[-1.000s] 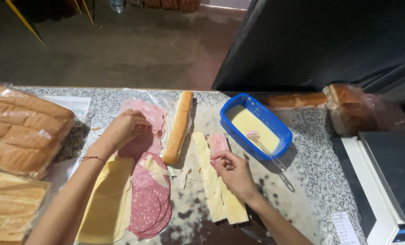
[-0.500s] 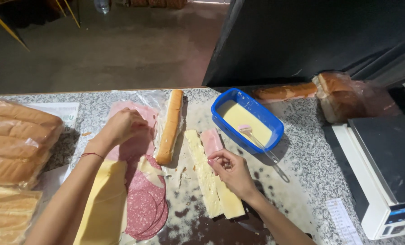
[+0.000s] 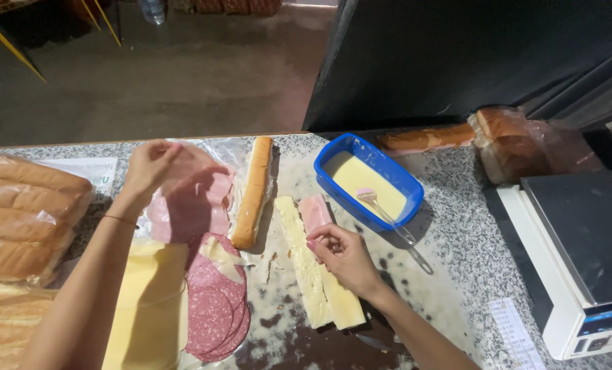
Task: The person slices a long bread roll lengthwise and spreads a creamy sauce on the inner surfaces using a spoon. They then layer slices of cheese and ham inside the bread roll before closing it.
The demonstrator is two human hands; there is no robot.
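On the speckled stone counter [image 3: 450,274] the split bread roll [image 3: 313,274] lies open, crumb side up, with its long axis running from the far edge towards the person, leaning a little to the right as it comes near. One pale pink ham slice [image 3: 314,209] already covers its far end. The stack of ham slices [image 3: 189,199] sits well to the left of the roll, with the uncut long roll [image 3: 253,190] lying between them, roughly parallel.

The left hand [image 3: 148,168] is the nearer one to that stack (it hovers right over it), fingers curled and pinching a thin ham slice up by its far edge. The right hand [image 3: 343,253] rests on the open roll, fingertips pressed together just below the laid slice.
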